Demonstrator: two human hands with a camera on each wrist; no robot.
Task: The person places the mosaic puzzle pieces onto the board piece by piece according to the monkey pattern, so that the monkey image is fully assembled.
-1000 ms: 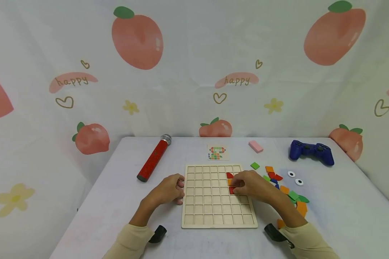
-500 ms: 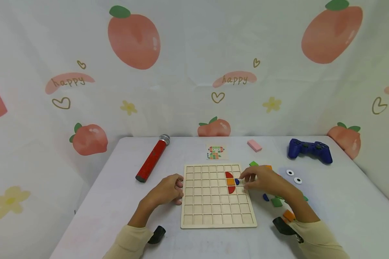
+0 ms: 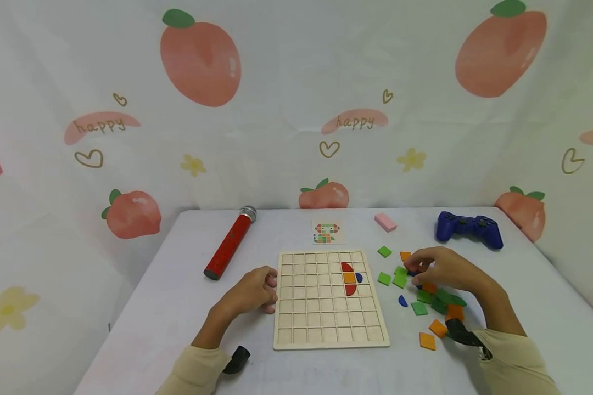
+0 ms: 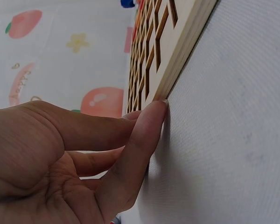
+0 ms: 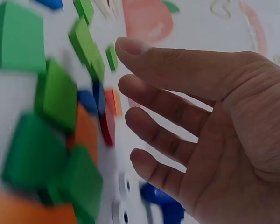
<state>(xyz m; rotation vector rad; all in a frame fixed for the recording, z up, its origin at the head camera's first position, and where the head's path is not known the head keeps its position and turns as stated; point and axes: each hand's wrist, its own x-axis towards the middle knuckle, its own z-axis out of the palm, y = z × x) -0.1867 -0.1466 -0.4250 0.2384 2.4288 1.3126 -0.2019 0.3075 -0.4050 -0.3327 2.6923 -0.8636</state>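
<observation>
My left hand (image 3: 251, 289) rests beside the gridded wooden board (image 3: 321, 321), fingertips at its left edge. The left wrist view has the fingers loosely bent, one fingertip right against the board's side (image 4: 182, 58). On the board, an orange square (image 3: 349, 277) sits between two red rounded pieces, the upper red piece (image 3: 347, 267) and the lower red piece (image 3: 350, 289). A blue half-round piece (image 3: 359, 277) lies just right of the orange one. My right hand (image 3: 447, 269) hovers over the loose pieces, thumb and fingers apart. Nothing lies between them in the right wrist view.
Green squares (image 3: 384, 278), orange squares (image 3: 427, 341) and a blue half-round (image 3: 402, 301) lie scattered right of the board. Behind it is a picture card (image 3: 328, 232). Farther out are a red microphone (image 3: 230, 245), a pink block (image 3: 385, 222) and a blue game controller (image 3: 468, 229).
My right hand let go of the blue half-round on the board and moved right over the loose pieces. The red piece it touched earlier lies in place. My left hand stays at the board's edge.
</observation>
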